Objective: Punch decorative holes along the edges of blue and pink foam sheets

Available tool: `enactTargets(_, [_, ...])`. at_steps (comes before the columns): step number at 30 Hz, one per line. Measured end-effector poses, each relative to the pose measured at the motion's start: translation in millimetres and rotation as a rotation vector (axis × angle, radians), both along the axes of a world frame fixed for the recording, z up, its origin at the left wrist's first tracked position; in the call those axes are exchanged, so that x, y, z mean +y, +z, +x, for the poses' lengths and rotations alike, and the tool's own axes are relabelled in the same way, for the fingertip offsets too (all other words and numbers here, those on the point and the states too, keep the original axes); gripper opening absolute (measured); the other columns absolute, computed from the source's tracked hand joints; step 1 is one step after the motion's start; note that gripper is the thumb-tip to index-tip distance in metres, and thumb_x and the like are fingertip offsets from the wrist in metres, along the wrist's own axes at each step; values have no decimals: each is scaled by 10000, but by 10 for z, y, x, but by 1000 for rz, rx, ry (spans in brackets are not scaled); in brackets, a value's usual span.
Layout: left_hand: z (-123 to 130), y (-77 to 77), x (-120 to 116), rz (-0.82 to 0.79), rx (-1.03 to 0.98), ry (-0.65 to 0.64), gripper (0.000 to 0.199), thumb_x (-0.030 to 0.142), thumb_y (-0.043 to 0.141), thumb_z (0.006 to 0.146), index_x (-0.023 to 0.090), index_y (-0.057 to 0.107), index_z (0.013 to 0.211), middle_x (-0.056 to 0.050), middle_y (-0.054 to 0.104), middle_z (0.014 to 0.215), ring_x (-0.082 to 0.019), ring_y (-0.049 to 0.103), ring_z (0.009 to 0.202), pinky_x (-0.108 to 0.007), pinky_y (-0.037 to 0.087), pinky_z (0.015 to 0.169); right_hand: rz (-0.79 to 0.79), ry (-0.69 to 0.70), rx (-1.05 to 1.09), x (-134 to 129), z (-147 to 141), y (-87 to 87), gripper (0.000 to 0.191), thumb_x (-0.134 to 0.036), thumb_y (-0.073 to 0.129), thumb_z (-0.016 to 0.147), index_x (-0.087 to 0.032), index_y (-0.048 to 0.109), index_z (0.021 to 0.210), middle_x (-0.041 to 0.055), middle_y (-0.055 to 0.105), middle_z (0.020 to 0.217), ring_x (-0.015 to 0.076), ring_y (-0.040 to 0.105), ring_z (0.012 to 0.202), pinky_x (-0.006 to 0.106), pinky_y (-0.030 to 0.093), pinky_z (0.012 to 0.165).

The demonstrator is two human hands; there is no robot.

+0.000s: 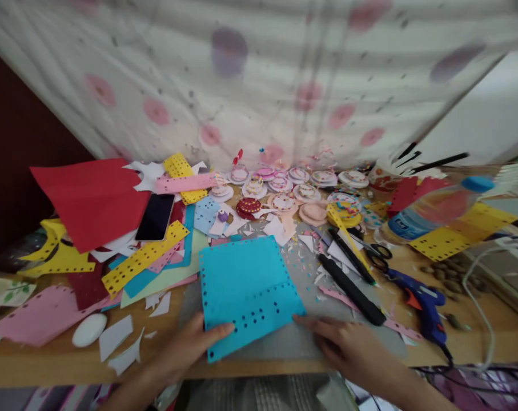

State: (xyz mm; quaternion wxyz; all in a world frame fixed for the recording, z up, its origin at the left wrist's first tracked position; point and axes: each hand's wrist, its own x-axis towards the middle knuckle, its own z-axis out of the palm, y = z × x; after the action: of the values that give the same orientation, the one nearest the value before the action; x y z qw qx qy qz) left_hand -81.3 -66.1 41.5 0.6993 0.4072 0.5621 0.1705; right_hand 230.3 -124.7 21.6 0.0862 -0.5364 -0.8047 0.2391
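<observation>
A bright blue craft sheet [241, 268] with punched holes along its edges lies in front of me, its near part folded up or overlaid by a second blue layer. My left hand [194, 337] grips its lower left edge, thumb on top and the other fingers mostly hidden underneath. At the lower right corner, my right hand [344, 342] has its index finger against the sheet, the other fingers curled in; its thumb is hard to make out. Beneath the sheet is a grey mat [267, 345] strewn with paper scraps.
Small decorated paper hats [280, 181] line the back. To the right are a black pen-like tool [350, 289], scissors [377, 256], a blue glue gun [425, 302] and a water bottle [434, 211]. On the left lie a phone [155, 217], red sheet [96, 194] and white mouse [89, 330].
</observation>
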Motion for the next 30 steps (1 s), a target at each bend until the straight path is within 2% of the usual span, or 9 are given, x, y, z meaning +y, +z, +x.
enactTargets(3, [-12, -26, -18, 108, 112, -106, 386, 540, 632, 727, 186, 632, 880, -46, 740, 743, -198, 646, 565, -293, 513, 545, -1, -83, 130, 8, 37, 7, 442, -175, 424, 872, -292, 549, 1279, 49, 716, 971, 198, 687, 855, 309, 540, 761])
enactTargets(6, [-127, 89, 57, 275, 201, -110, 367, 557, 579, 768, 195, 637, 759, -18, 711, 651, -178, 610, 519, -280, 509, 581, -26, -267, 321, 83, 87, 91, 350, -272, 435, 887, -239, 598, 1195, 50, 677, 844, 204, 659, 799, 333, 533, 754])
enactTargets(9, [-186, 263, 223, 433, 185, 4, 345, 506, 579, 802, 190, 619, 668, -22, 684, 619, -169, 597, 552, -252, 479, 584, -130, -360, 651, 265, 78, 220, 333, -270, 496, 829, -254, 559, 1155, 35, 615, 876, 198, 613, 810, 328, 520, 738])
enactTargets(12, [-14, 316, 458, 520, 27, 160, 319, 443, 549, 852, 170, 625, 706, -20, 652, 597, -122, 497, 468, -229, 401, 488, -214, -324, 1037, 570, -78, 295, 312, -258, 536, 757, -267, 518, 1069, 31, 586, 950, 186, 586, 821, 334, 509, 757])
enactTargets(16, [471, 110, 812, 613, -263, 306, 350, 423, 564, 848, 165, 548, 612, 8, 585, 558, -75, 386, 397, -225, 311, 425, -333, -252, 1364, 1049, -435, 224, 208, -326, 569, 804, -234, 525, 985, 39, 600, 962, 183, 591, 935, 367, 460, 902])
enactTargets(20, [808, -205, 1037, 591, -354, 320, 339, 448, 544, 851, 164, 563, 667, 12, 560, 582, -77, 415, 450, -213, 301, 436, -436, -319, 1540, 1350, -663, 6, 244, -390, 616, 818, -222, 551, 983, 8, 592, 891, 98, 551, 663, 221, 474, 608])
enactTargets(24, [841, -408, 1060, 525, -383, 261, 303, 439, 620, 790, 149, 590, 710, 11, 554, 579, -83, 448, 469, -212, 337, 448, -423, -384, 1531, 1400, -702, -185, 275, -322, 732, 739, -218, 581, 944, -23, 561, 815, 61, 455, 567, 161, 403, 486])
enactTargets(27, [810, -457, 1035, 482, -361, 233, 322, 462, 668, 736, 152, 583, 708, 6, 588, 611, -80, 465, 448, -214, 346, 429, -499, -319, 1536, 1380, -701, -232, 265, -325, 709, 762, -224, 587, 974, -16, 551, 816, 76, 476, 573, 181, 431, 472])
enactTargets(30, [805, -458, 1020, 450, -295, 230, 362, 485, 667, 735, 158, 550, 636, 26, 560, 517, -58, 410, 378, -202, 304, 387, -583, -265, 1573, 1372, -701, -218, 258, -358, 639, 817, -239, 570, 1035, -8, 550, 819, 98, 507, 576, 211, 450, 454])
